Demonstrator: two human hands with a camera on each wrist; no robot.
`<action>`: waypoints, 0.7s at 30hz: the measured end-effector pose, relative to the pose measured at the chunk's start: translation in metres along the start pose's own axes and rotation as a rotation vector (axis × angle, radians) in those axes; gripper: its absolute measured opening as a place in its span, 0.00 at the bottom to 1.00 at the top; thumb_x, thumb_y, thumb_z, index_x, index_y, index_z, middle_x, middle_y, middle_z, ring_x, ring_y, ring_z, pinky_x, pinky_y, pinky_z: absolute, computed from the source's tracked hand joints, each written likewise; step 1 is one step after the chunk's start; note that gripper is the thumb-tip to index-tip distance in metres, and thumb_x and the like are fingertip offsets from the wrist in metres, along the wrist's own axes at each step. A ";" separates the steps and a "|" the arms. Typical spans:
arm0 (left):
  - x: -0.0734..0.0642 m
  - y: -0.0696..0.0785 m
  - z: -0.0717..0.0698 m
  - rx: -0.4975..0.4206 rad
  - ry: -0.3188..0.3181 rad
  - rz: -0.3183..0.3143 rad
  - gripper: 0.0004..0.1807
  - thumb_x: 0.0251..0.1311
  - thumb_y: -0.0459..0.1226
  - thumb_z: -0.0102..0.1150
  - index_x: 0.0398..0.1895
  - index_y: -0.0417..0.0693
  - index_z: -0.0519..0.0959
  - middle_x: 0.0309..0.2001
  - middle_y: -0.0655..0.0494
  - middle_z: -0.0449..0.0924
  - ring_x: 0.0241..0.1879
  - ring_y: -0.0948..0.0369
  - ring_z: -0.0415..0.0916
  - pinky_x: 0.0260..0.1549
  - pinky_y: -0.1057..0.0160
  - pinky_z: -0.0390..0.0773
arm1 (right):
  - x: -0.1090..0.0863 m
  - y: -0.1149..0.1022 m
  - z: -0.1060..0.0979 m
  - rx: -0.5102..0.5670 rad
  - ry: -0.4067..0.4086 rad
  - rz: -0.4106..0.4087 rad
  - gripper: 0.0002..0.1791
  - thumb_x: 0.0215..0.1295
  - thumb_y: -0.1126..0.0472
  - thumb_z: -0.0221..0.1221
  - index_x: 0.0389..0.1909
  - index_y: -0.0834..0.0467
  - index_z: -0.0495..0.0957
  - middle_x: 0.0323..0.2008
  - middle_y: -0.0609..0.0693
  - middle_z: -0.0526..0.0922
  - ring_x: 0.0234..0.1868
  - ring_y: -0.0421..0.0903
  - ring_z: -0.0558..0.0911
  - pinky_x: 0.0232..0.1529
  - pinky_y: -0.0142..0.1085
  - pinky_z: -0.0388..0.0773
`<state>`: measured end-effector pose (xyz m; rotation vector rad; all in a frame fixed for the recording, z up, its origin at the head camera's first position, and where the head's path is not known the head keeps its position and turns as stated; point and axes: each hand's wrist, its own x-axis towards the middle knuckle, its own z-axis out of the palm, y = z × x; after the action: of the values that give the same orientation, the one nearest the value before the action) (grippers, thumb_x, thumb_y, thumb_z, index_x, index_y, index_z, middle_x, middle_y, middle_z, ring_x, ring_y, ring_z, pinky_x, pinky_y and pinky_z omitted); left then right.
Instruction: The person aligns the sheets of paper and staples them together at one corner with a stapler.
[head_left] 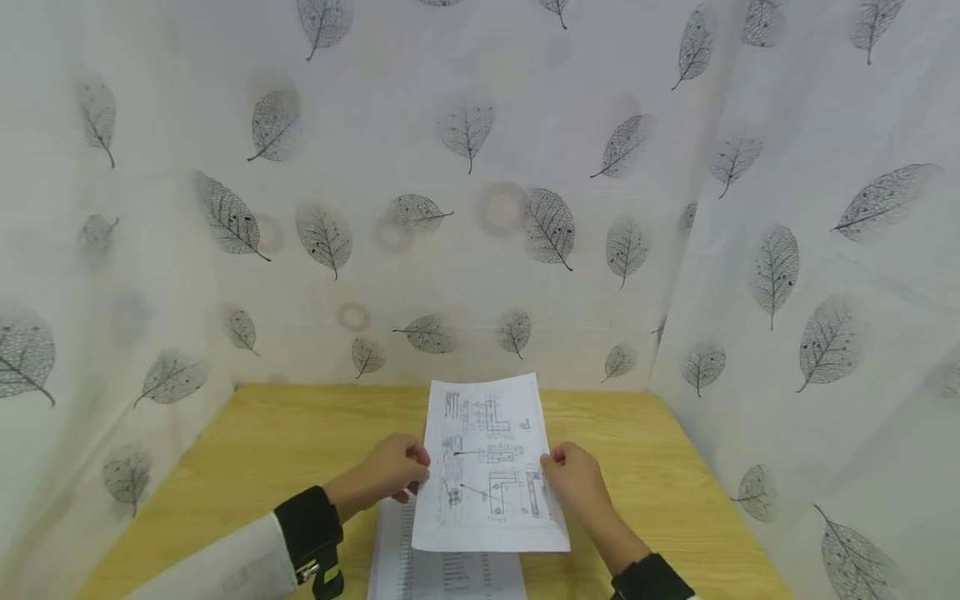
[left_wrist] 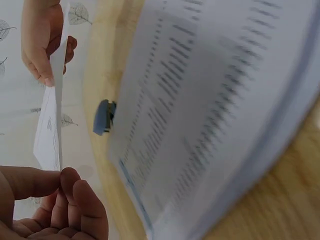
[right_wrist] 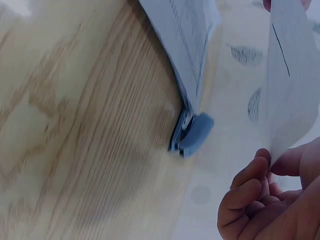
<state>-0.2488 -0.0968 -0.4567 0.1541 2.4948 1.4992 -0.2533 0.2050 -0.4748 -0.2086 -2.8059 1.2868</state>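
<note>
A sheet of paper (head_left: 480,467) printed with technical drawings is held up over the table, its face toward the head camera. My left hand (head_left: 393,467) pinches its left edge between thumb and fingers. At the opposite edge my right hand (head_left: 576,479) pinches it the same way. Below the sheet lies a stack of printed paper (head_left: 450,577), partly hidden by it in the head view. In the left wrist view the stack (left_wrist: 200,100) shows columns of text, and the raised sheet (left_wrist: 56,105) appears nearly edge-on.
A blue stapler (right_wrist: 195,135) sits on the wooden table (right_wrist: 75,125) at the far end of the stack, hidden behind the sheet in the head view. A white curtain (head_left: 480,275) with a leaf print hangs behind the table and along both sides.
</note>
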 end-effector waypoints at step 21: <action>-0.055 -0.069 -0.006 0.174 -0.065 -0.043 0.08 0.47 0.24 0.61 0.30 0.41 0.75 0.28 0.50 0.75 0.25 0.57 0.73 0.22 0.62 0.72 | -0.036 -0.009 0.059 -0.359 -0.208 -0.127 0.08 0.66 0.59 0.59 0.27 0.55 0.75 0.21 0.47 0.74 0.21 0.44 0.73 0.22 0.36 0.67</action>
<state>-0.1956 -0.1456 -0.5070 0.1739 2.5571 1.2391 -0.2249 0.1499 -0.5060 0.0976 -3.1491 0.8147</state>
